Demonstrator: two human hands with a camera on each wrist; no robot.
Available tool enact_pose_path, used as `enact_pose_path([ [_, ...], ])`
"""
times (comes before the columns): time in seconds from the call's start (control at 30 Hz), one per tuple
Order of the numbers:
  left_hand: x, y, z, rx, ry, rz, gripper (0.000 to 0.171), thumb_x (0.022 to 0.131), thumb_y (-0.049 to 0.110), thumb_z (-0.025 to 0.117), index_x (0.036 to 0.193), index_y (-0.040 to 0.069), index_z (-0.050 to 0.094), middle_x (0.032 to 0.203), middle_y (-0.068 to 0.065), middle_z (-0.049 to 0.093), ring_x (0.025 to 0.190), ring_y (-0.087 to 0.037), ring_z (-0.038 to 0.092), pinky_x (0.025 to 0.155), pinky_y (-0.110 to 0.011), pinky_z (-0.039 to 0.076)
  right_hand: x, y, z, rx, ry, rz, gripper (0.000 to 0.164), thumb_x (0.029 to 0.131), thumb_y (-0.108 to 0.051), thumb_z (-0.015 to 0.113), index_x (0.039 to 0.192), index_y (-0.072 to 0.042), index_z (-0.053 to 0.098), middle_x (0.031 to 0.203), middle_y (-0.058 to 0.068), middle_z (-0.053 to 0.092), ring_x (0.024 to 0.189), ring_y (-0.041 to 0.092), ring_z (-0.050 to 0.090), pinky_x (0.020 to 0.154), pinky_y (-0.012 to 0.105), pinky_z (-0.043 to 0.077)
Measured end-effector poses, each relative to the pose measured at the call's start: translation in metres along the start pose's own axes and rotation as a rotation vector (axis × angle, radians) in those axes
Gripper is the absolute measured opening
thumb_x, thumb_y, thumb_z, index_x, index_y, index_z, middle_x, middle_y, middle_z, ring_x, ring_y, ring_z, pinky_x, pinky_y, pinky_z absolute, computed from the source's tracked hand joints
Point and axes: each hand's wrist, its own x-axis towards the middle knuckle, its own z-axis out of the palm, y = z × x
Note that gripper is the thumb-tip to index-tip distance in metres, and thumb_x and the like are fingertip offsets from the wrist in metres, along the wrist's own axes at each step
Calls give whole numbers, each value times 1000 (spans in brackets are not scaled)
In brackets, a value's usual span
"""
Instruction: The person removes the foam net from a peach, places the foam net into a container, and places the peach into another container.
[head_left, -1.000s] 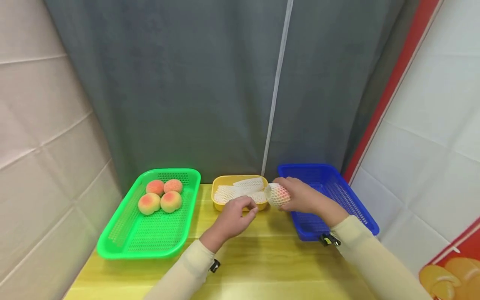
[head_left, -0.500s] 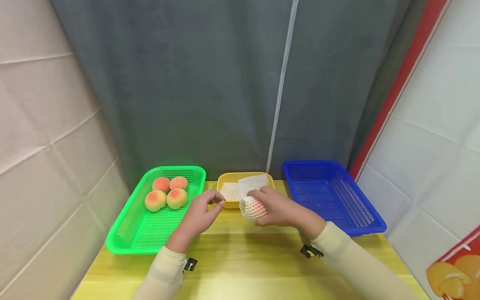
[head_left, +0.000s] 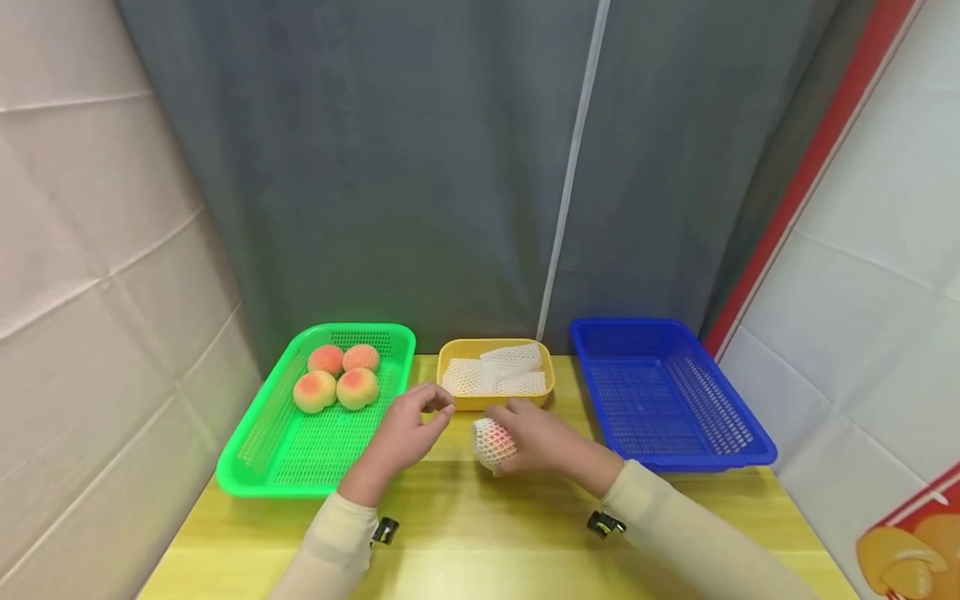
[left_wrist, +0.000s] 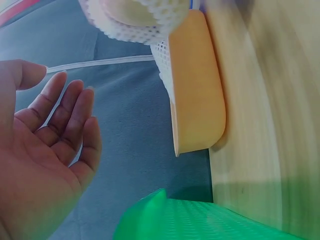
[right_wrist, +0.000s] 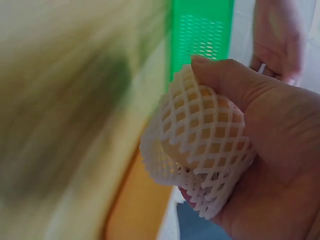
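My right hand (head_left: 536, 437) grips a peach (right_wrist: 220, 117) wrapped in a white foam net sleeve (right_wrist: 187, 112), held over the table in front of the yellow basket. In the right wrist view the sleeve's open end faces left and a bit of peach shows through it. My left hand (head_left: 408, 425) hovers between the green basket and the wrapped peach, holding nothing, its fingers loosely curved in the left wrist view. Several white foam net sleeves (head_left: 513, 358) lie flat in the yellow basket (head_left: 468, 403).
At left stands a green basket (head_left: 408, 367) with several bare peaches (head_left: 357, 388) toward its back. A blue basket (head_left: 652, 408) sits at right. Behind the wooden table (head_left: 480, 542) hangs a dark grey curtain (head_left: 375, 167).
My right hand has carried the wrapped peach from beside the blue basket leftward and nearer to me. The left hand has moved left, away from the yellow basket. The view has shifted slightly.
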Motion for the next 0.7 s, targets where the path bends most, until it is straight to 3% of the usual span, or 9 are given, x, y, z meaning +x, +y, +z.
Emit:
enact_pose_path([
  [0.37,-3,-3,13,37,-62,1,4,108,19,72,108,19,76,105,11,70,106,-14,69,98,-46,58,9,9,40,9,-72,1,92,78,-46,100,155,-16,58,118,1,59,101,13,56,87,35,56],
  [0.7,-3,-3,17,26,-95,7,4,108,17,71,108,19,75,105,10,71,105,-15,70,98,-49,59,7,6,48,-16,-31,0,89,80,-47,100,152,-17,57,115,1,56,102,14,55,89,36,57],
])
